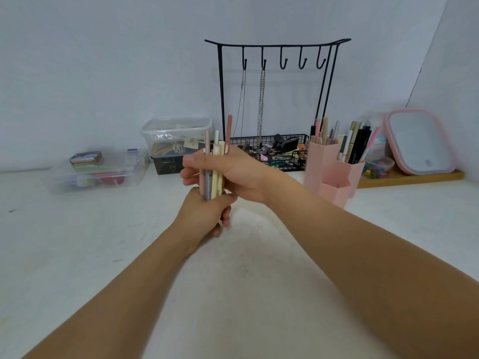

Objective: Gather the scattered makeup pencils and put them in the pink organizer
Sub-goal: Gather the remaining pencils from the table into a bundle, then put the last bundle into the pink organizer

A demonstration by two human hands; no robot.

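The left hand (207, 213) gripped the lower ends of an upright bundle of slim cream, grey and pink makeup pencils (214, 174); the right hand (228, 172) clasped them above it. The pink hexagonal plastic organizer (334, 174) stood on the white desk (77, 255), right of both hands.

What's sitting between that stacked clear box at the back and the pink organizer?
In the head view, the black wire jewelry stand, chains hanging from its hooks, stands between the clear box and the pink organizer.
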